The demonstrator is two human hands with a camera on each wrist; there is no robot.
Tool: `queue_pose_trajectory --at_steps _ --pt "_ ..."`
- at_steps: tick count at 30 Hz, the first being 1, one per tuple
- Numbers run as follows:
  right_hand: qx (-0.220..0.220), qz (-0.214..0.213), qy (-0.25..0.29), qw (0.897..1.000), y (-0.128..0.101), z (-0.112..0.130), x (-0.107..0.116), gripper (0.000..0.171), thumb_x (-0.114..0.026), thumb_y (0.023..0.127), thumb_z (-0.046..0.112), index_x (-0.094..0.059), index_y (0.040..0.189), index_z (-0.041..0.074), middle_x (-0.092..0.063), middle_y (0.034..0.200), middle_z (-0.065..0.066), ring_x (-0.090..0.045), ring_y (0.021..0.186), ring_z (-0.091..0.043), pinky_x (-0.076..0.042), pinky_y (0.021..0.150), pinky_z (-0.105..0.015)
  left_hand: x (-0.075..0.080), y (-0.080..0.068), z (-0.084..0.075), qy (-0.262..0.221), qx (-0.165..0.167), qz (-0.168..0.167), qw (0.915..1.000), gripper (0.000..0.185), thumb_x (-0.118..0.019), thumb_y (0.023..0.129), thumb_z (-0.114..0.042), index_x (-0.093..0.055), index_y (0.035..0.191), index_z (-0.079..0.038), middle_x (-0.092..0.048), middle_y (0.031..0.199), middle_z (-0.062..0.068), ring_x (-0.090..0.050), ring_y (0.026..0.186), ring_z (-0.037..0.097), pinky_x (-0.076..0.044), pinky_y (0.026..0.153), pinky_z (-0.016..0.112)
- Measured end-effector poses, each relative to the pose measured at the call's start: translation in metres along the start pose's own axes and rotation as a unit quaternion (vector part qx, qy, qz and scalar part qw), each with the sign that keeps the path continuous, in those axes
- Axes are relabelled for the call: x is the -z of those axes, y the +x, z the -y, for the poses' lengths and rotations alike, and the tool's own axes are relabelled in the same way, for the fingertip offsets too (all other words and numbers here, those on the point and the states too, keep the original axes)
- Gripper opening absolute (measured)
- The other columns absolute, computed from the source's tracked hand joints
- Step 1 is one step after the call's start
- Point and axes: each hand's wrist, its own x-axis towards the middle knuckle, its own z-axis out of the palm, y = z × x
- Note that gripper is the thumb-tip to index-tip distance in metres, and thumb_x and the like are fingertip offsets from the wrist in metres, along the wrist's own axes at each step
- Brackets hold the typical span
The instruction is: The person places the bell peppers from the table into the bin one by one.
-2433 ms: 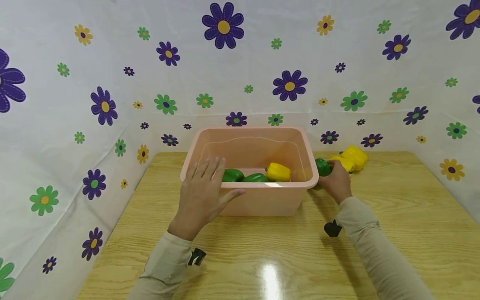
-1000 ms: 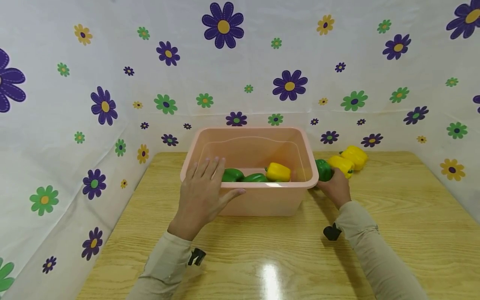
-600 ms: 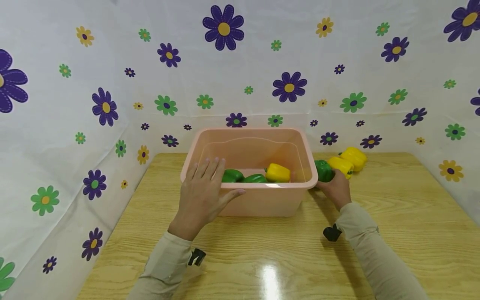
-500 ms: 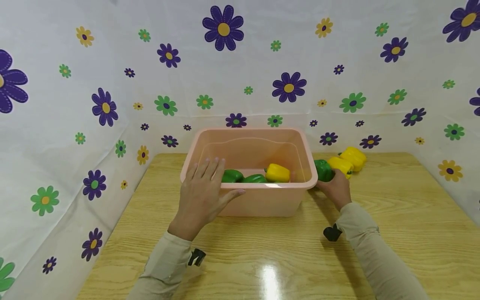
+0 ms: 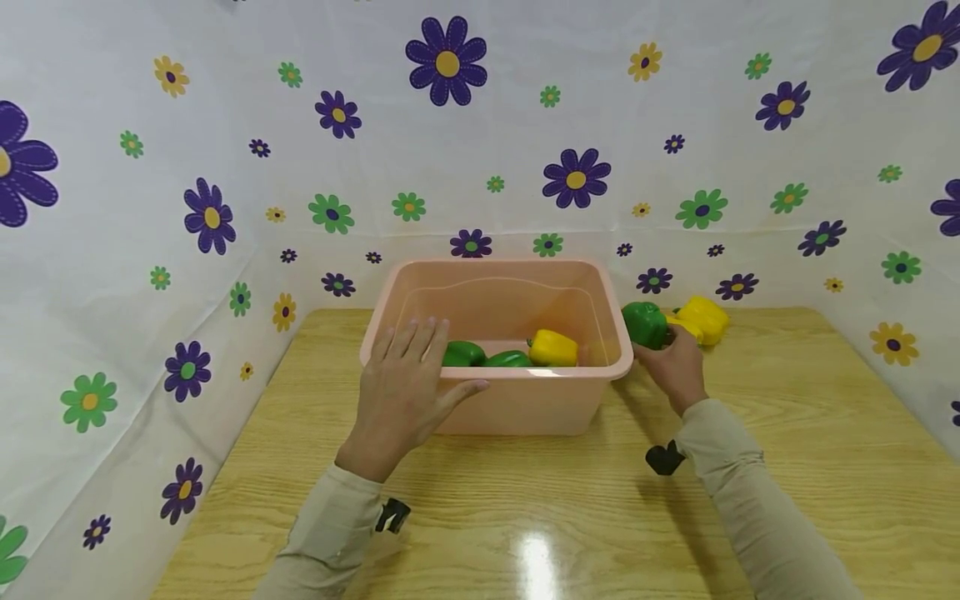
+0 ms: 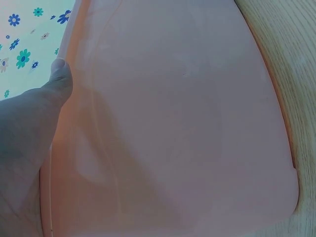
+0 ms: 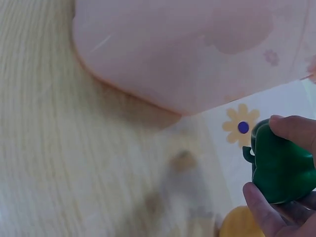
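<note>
My right hand [image 5: 677, 367] grips a green bell pepper [image 5: 644, 325] just right of the pink plastic bin [image 5: 517, 404]. In the right wrist view, thumb and fingers hold the green bell pepper [image 7: 281, 168] on opposite sides, clear of the table, its short stem showing. My left hand [image 5: 401, 392] rests on the bin's near left rim with straight fingers and the thumb spread along the front. The left wrist view shows the thumb [image 6: 60, 81] at the rim. Inside the bin lie a yellow bell pepper [image 5: 553, 348] and green peppers [image 5: 507, 359], partly hidden by the front wall.
Beyond my right hand, a yellow bell pepper [image 5: 703, 319] lies on the wooden table [image 5: 787, 467], with another yellow one [image 5: 686, 327] mostly hidden behind the hand. A flower-patterned white sheet [image 5: 510, 125] hangs behind and at both sides.
My right hand has taken hold of the green bell pepper and raised it slightly beside the bin, now covering more of the nearer yellow pepper. The left hand has stayed put.
</note>
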Motion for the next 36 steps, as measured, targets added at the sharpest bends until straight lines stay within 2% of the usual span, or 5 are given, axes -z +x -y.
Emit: queue_pose_trajectory --at_steps 10,18,22,26,36 --pt "0.017 -0.032 0.035 0.999 -0.008 0.018 0.01 0.088 -0.081 0.086 0.043 -0.042 0.148 -0.005 -0.051 0.14 -0.025 -0.051 0.123 -0.036 -0.047 0.107 -0.048 0.0 0.0 0.0 -0.003 0.002 0.003 1.0 0.097 -0.043 0.092 -0.078 -0.043 0.153 -0.003 -0.048 0.153 0.018 -0.041 0.142 0.038 -0.026 0.12 0.055" --pt "0.019 -0.062 0.051 0.997 -0.012 0.032 0.017 0.084 -0.081 0.085 0.046 -0.047 0.146 -0.002 -0.055 0.135 -0.018 -0.054 0.117 -0.025 -0.052 0.102 -0.037 -0.001 0.0 0.001 -0.001 -0.001 -0.006 1.0 0.094 -0.05 0.092 -0.075 -0.044 0.152 -0.003 -0.05 0.151 0.018 -0.044 0.141 0.038 -0.028 0.119 0.057" --pt "0.024 -0.075 0.082 0.994 -0.013 0.037 0.02 0.081 -0.082 0.084 0.044 -0.049 0.144 -0.001 -0.056 0.129 -0.013 -0.057 0.109 -0.017 -0.055 0.093 -0.025 -0.002 0.0 0.001 -0.002 -0.001 -0.007 1.0 0.094 -0.05 0.091 -0.075 -0.045 0.152 -0.003 -0.05 0.151 0.018 -0.044 0.141 0.038 -0.028 0.118 0.057" --pt "0.048 -0.084 0.119 0.988 -0.015 0.04 0.022 0.075 -0.083 0.085 0.038 -0.052 0.141 -0.001 -0.057 0.124 -0.009 -0.06 0.103 -0.015 -0.056 0.083 -0.018 -0.002 0.0 0.001 -0.001 -0.001 -0.006 1.0 0.094 -0.05 0.091 -0.076 -0.045 0.152 -0.004 -0.05 0.151 0.017 -0.043 0.141 0.038 -0.027 0.119 0.057" --pt "0.079 -0.091 0.177 0.977 -0.018 0.05 0.026 0.068 -0.084 0.085 0.031 -0.055 0.14 0.003 -0.059 0.121 -0.004 -0.065 0.103 -0.014 -0.056 0.085 -0.02 -0.001 0.001 0.0 -0.002 0.001 -0.001 1.0 0.094 -0.052 0.091 -0.074 -0.044 0.153 -0.004 -0.049 0.152 0.017 -0.043 0.141 0.038 -0.027 0.119 0.056"
